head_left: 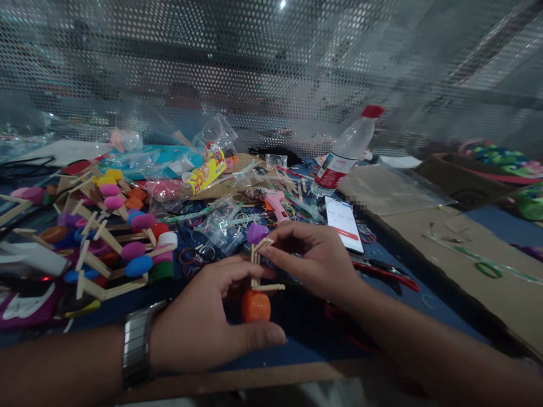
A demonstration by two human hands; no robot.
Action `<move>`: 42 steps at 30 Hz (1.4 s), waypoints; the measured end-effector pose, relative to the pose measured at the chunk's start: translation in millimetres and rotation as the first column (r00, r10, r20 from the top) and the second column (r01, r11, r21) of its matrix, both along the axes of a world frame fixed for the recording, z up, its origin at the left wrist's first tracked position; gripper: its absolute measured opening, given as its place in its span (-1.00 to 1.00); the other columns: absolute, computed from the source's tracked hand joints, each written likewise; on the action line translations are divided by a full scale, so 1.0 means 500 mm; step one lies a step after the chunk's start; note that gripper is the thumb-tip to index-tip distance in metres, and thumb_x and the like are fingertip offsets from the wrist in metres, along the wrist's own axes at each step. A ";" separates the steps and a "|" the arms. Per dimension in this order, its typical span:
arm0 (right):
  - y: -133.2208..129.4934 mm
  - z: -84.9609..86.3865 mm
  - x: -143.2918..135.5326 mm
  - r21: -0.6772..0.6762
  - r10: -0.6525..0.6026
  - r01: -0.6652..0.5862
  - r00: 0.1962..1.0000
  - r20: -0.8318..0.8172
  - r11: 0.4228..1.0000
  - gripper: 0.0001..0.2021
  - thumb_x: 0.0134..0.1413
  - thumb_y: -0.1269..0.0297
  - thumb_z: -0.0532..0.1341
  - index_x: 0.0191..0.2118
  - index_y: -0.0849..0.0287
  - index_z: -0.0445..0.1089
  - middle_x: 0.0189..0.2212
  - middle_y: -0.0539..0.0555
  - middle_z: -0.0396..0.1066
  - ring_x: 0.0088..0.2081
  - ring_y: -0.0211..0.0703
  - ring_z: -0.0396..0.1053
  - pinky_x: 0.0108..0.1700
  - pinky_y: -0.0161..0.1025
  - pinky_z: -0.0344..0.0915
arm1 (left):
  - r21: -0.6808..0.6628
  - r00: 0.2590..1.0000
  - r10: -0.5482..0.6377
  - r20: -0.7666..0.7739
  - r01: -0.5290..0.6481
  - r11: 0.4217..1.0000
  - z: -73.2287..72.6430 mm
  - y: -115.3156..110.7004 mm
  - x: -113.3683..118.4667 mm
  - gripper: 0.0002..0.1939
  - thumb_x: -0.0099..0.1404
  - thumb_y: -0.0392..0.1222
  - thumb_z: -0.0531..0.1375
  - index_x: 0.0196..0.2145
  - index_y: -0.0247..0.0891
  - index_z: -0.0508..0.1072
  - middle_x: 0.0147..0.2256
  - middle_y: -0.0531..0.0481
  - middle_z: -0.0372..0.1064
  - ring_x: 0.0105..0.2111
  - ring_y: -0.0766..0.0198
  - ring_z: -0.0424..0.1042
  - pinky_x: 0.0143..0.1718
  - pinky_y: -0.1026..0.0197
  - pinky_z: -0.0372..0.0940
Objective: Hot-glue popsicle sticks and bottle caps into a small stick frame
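Observation:
A small wooden stick frame [255, 268] stands upright between my hands, with a purple cap [257, 232] at its top and an orange cap [256, 307] at its bottom. My left hand [207, 316] wears a metal watch and is curled round the lower part, thumb stretched below the orange cap and fingers behind the sticks. The fingertips of my right hand [311, 257] pinch the top end of the frame, just beside the purple cap.
A pile of stick and coloured cap pieces [114, 226] lies left. Behind my hands are a pink glue gun [276, 204], rubber bands and plastic bags. A bottle [339, 158], a phone [344, 225], red-handled pliers [388, 272] and cardboard [449, 249] lie rightward.

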State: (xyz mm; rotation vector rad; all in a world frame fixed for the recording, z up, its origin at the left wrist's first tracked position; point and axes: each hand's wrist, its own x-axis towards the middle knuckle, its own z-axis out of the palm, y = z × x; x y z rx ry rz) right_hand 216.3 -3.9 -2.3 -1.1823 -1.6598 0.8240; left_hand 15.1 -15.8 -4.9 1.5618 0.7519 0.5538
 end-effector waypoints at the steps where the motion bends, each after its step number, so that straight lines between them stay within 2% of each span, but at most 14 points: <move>1: 0.000 0.000 0.000 0.001 0.000 0.000 1.000 0.005 1.000 -0.87 0.03 0.25 0.35 -0.41 0.20 0.55 -0.50 0.06 0.56 -0.51 -0.23 0.42 -0.47 -0.30 0.34 | 0.005 1.000 0.001 0.003 -0.001 1.000 0.000 0.000 0.000 -0.47 0.09 -0.13 0.43 0.03 -0.22 0.49 -0.05 -0.11 0.45 -0.13 0.08 0.51 -0.02 0.02 0.42; 7: -0.001 -0.001 -0.001 -0.003 0.002 -0.002 1.000 -0.013 1.000 -0.88 0.03 0.26 0.35 -0.41 0.20 0.53 -0.50 0.06 0.57 -0.50 -0.23 0.44 -0.47 -0.32 0.35 | 0.053 1.000 0.000 -0.014 0.001 0.999 -0.001 -0.001 -0.002 -0.48 0.12 -0.11 0.41 0.04 -0.20 0.50 -0.07 -0.10 0.45 -0.17 0.10 0.51 -0.04 0.02 0.43; 17: -0.001 -0.002 -0.002 0.004 -0.002 0.002 1.000 0.000 1.000 -0.89 0.03 0.26 0.34 -0.40 0.20 0.53 -0.50 0.07 0.57 -0.51 -0.22 0.44 -0.47 -0.32 0.35 | 0.061 1.000 0.010 -0.001 -0.010 0.998 -0.004 0.000 -0.002 -0.49 0.11 -0.11 0.42 0.03 -0.19 0.51 -0.05 -0.09 0.45 -0.12 0.07 0.52 -0.01 0.01 0.43; 27: -0.002 -0.002 -0.001 -0.004 0.003 -0.003 1.000 -0.012 1.000 -0.87 0.03 0.24 0.35 -0.41 0.21 0.54 -0.51 0.06 0.56 -0.51 -0.24 0.43 -0.48 -0.33 0.34 | 0.086 0.999 0.018 -0.035 -0.015 0.996 0.001 -0.002 -0.001 -0.49 0.11 -0.08 0.41 0.01 -0.22 0.51 -0.05 -0.12 0.47 -0.15 0.06 0.52 -0.04 -0.01 0.44; 42: -0.002 -0.004 -0.002 -0.002 0.004 -0.004 1.000 -0.013 1.000 -0.88 0.03 0.26 0.35 -0.40 0.20 0.53 -0.50 0.05 0.56 -0.50 -0.24 0.44 -0.47 -0.34 0.35 | 0.113 0.999 0.027 -0.032 -0.023 0.993 0.002 -0.001 -0.001 -0.53 0.12 -0.10 0.40 0.00 -0.22 0.51 -0.07 -0.08 0.46 -0.16 0.10 0.53 -0.06 0.06 0.44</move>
